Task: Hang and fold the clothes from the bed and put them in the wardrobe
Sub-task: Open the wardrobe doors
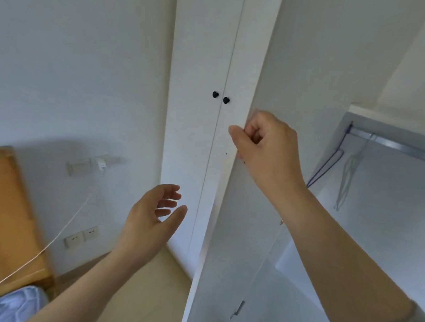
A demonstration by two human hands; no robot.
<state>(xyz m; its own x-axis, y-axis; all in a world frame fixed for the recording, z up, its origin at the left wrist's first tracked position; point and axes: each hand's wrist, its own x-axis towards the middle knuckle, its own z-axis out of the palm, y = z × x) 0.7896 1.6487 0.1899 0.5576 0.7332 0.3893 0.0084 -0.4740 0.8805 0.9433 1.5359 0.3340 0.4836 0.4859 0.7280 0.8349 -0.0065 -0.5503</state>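
door point(231, 236): flat smooth white panel | right hand point(264, 144): fingers curled round door edge | left hand point(150, 221): fingers loosely spread, holding nothing | knobs point(226, 100): small, round, black

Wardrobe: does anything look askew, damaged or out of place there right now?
Nothing stands out. The right hand grips the edge of the open door; the rail inside shows two empty hangers. A white cable hangs slack from the wall charger towards the bed.

fingertips of the right hand point(264, 144) hidden behind the edge of the open wardrobe door point(231, 249), bed point(6, 305) cut off at the lower left corner, hanging rail point(394, 145) cut by the right edge, pale hanger point(350, 174) blurred
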